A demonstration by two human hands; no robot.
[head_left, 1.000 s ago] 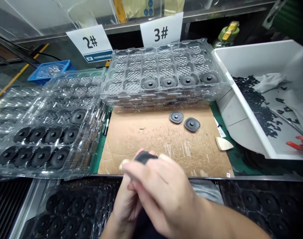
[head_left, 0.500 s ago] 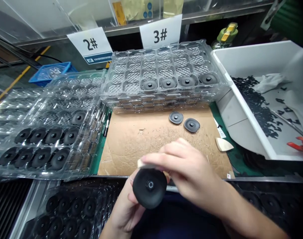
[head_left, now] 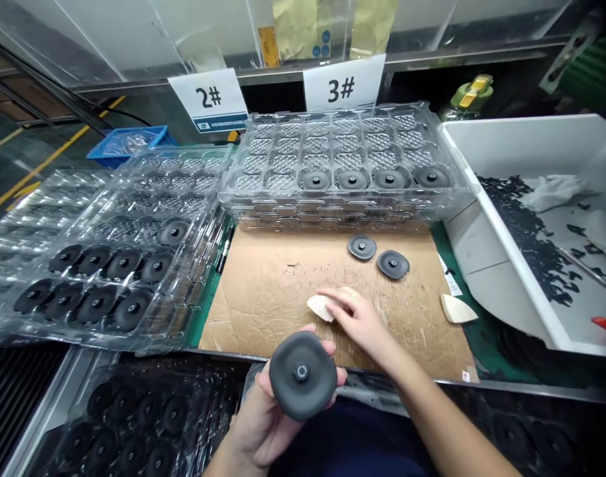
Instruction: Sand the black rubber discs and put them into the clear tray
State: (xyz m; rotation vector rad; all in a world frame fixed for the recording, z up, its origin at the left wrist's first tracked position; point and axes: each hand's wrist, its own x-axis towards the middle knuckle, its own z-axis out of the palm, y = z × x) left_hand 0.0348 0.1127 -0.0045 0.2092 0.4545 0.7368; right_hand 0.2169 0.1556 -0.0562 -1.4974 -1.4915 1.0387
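Note:
My left hand (head_left: pixel 263 414) grips a black rounded-square disc (head_left: pixel 310 397) with a small metal-ringed hub at its centre, tilted toward me at the near edge of the cardboard (head_left: pixel 263 285). Over the cardboard, my right hand (head_left: pixel 355 321) pinches a white wedge-shaped sponge (head_left: pixel 319 307) between thumb and fingers. Beyond that hand, one loose disc (head_left: pixel 362 247) and another loose disc (head_left: pixel 393 264) lie on the cardboard, hub up. A second white wedge sponge (head_left: pixel 457 309) rests at the cardboard's right edge.
A stack of clear trays (head_left: pixel 303 215) stands behind the cardboard, discs in its front row. To the left, another clear tray (head_left: pixel 158 311) holds several discs. A white bin (head_left: pixel 502 291) with small black parts is on the right. More trayed discs (head_left: pixel 128 404) sit lower left.
My right hand has moved away from the disc's upper edge to the cardboard, carrying the sponge. The disc stays in my left hand, its face now fully uncovered. The camera view has shifted slightly.

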